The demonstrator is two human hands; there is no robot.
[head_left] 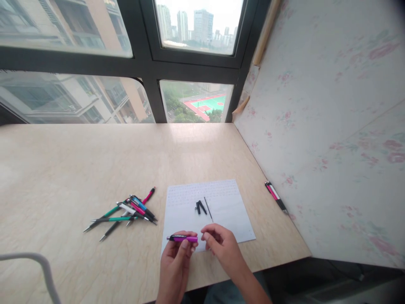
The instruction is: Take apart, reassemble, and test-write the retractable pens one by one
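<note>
My left hand (179, 253) is closed around the purple upper barrel of a click pen (189, 239), its black clip end pointing left. Just right of the barrel's end, my right hand (221, 242) has thumb and forefinger pinched together; whatever is between them is too small to make out. Beyond the hands lies a sheet of paper (242, 215) with rows of handwriting. Resting on it are two short black pen parts (202, 207), a tiny piece beside them, and a thin dark ink refill (208, 207) lying at a slant.
A loose pile of pens (126, 213) in several colours lies left of the paper. Two more pens (276, 197) sit against the flowered wall (332, 126) on the right. A grey cable (44, 266) curves over the table's (95, 160) near left corner. Windows stand behind.
</note>
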